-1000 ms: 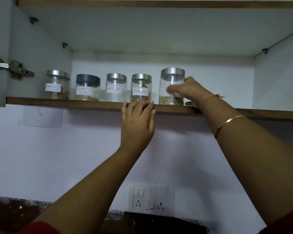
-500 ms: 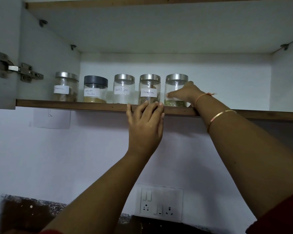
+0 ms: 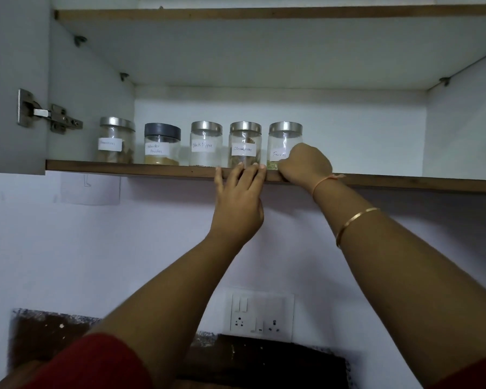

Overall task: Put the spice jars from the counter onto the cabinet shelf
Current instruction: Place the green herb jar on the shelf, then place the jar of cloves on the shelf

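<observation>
View: head camera, looking up into an open cabinet.
Shelf (image 3: 124,167): brown front edge; five spice jars stand upright in one row near it.
Leftmost jar (image 3: 115,141): steel lid, label unreadable.
Black-lidded jar (image 3: 162,148): just beside it, yellow-brown powder at the bottom.
Black pepper jar (image 3: 206,144): third in the row, steel lid.
Cinnamon jar (image 3: 244,143): fourth, close to its neighbours.
Rightmost jar (image 3: 282,138): steel lid, greenish contents, label partly covered.
Left hand (image 3: 239,203): fingers straight and together, tips resting over the shelf edge in front of the cinnamon jar; it holds nothing.
Right hand (image 3: 306,164): fingers curled round the lower right side of the rightmost jar, wrist at the shelf edge.
Right forearm: a thin bangle (image 3: 354,223); a thread (image 3: 324,181) at the wrist.
Hinge (image 3: 47,112): on the left cabinet wall.
Socket plate (image 3: 261,315): on the wall below, between the arms.
</observation>
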Motion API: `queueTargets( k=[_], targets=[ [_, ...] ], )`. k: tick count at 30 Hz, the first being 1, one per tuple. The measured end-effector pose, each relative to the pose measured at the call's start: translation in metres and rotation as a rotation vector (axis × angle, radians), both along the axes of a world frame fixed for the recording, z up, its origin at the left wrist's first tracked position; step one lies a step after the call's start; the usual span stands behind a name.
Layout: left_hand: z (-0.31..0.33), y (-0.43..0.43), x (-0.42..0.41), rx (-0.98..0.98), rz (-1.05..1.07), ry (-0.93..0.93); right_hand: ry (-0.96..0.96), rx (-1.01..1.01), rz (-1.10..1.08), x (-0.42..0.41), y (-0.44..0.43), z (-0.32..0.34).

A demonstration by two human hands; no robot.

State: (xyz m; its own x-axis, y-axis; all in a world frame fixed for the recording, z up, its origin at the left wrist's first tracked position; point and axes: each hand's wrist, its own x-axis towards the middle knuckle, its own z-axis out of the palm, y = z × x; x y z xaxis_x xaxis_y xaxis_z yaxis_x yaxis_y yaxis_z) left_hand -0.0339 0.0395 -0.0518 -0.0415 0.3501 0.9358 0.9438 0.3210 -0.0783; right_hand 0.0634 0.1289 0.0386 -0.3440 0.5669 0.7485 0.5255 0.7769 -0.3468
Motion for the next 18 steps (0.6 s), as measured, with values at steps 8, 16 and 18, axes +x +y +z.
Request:
queueTargets(
  k=[8,16,18],
  targets=[
    [-0.011,-0.032,0.016,-0.184,-0.077,-0.251,-0.065,0.206,0.018,0.007,-0.055,-0.067],
    [-0.149,-0.094,0.001,-0.302,-0.101,-0.552,0.055,-0.233,0.283,-0.007,-0.12,-0.209],
    [-0.192,-0.114,-0.001,-0.351,-0.102,-0.65,0.002,-0.365,0.293,-0.008,-0.131,-0.251]
  ],
)
